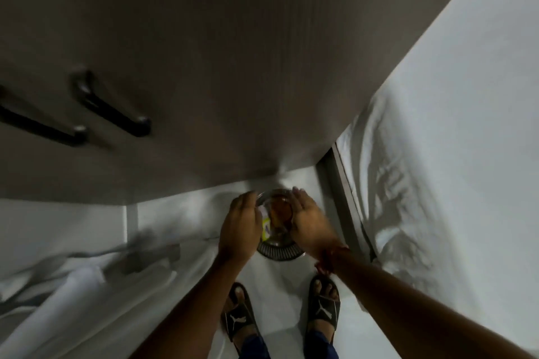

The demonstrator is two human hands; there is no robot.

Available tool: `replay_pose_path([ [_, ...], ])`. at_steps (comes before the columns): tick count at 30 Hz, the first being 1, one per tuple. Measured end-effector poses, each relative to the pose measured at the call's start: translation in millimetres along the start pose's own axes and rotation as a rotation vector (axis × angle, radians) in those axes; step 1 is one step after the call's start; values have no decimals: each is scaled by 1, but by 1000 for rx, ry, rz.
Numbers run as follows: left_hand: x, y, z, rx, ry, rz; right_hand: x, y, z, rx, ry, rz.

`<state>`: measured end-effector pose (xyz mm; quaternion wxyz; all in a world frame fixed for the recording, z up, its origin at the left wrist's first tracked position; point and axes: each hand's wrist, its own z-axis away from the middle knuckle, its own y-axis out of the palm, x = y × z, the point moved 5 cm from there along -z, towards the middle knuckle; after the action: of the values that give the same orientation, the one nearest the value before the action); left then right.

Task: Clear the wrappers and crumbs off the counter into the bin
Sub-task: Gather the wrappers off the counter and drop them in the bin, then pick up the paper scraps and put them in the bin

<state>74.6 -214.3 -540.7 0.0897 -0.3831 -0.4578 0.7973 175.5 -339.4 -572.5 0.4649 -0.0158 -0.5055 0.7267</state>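
A round metal mesh bin [279, 253] stands on the white floor below me. Inside it lie an orange-brown wrapper [280, 210] and a yellow-green scrap [266, 227]. My left hand [240, 224] hovers over the bin's left rim with fingers loosely curled, and I cannot tell whether it holds anything. My right hand [310, 221] hangs over the right rim, palm turned inward, fingers straight and apart. The two hands face each other across the bin's mouth. The frame is dark and blurred.
A grey cabinet front [204, 81] with two dark bar handles [113, 108] rises just behind the bin. White bedding [437, 154] lies at the right and white cloth [73, 285] at the left. My feet in black sandals [323, 304] stand close before the bin.
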Motion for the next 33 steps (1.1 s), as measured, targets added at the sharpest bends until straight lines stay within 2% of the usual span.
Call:
replay_pose_path([
  [2, -32, -48, 7, -75, 167, -85, 31, -41, 15, -116, -141, 241],
  [4, -62, -98, 12, -161, 276, -140, 65, -90, 28, -217, -224, 359],
  [7, -108, -186, 25, -340, 421, -134, 132, -180, 54, -371, -398, 389],
  [10, -154, -273, 43, -565, 598, -135, 208, -271, 82, -608, -628, 363],
  [13, -183, -374, 52, -807, 638, -42, 281, -353, 111, -810, -803, 259],
  [15, -185, -441, 41, -914, 555, 36, 324, -395, 118, -911, -846, 173],
  [17, -174, -495, 17, -883, 351, 28, 363, -426, 105, -918, -787, 127],
  [19, -159, -523, -12, -726, 121, -23, 393, -441, 74, -829, -670, 164],
  [20, -155, -529, -25, -632, 64, -54, 402, -445, 55, -767, -615, 159],
  [22, -154, -531, -48, -480, 88, -159, 410, -451, 17, -634, -515, 142],
  [25, -149, -524, -72, -382, 149, -332, 414, -456, -22, -497, -493, 204],
  [28, -140, -512, -81, -404, 148, -313, 417, -448, -34, -487, -604, 305],
  [33, -140, -516, -86, -465, 159, -280, 403, -437, -41, -545, -606, 198],
])
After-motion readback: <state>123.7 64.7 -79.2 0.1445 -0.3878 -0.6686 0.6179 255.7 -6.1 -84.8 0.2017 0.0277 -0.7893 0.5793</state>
